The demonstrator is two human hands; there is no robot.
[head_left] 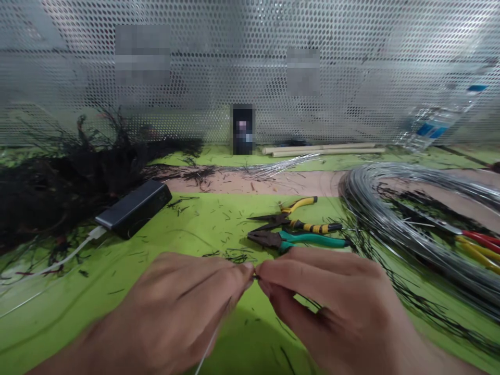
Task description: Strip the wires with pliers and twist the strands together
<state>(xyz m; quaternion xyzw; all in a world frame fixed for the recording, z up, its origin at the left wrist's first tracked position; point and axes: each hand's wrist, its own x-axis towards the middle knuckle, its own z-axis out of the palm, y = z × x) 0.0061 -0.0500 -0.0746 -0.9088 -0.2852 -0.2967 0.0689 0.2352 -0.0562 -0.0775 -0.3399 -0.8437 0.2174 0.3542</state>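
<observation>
My left hand (179, 304) is closed in a pinch at the middle front, and a thin silvery wire (208, 348) runs down out of it. Tip to tip with it, my right hand (336, 297) pinches too. A short dark piece (255, 277) shows in the small gap between the fingertips. Dark strands seem to trail beneath the right hand, mostly hidden by it. Just beyond lie green-handled pliers (312, 239) and, behind them, open needle-nose pliers (312, 227) with yellow and black handles.
A large wire coil (361, 208) lies right, near red-and-yellow-handled scissors (474, 238) and black strands (414, 299). At left are a cabled power bank (135, 207) and a black fibre heap (47, 192). Wooden sticks (324, 150), a water bottle (433, 126) and a perforated panel (211, 67) stand behind.
</observation>
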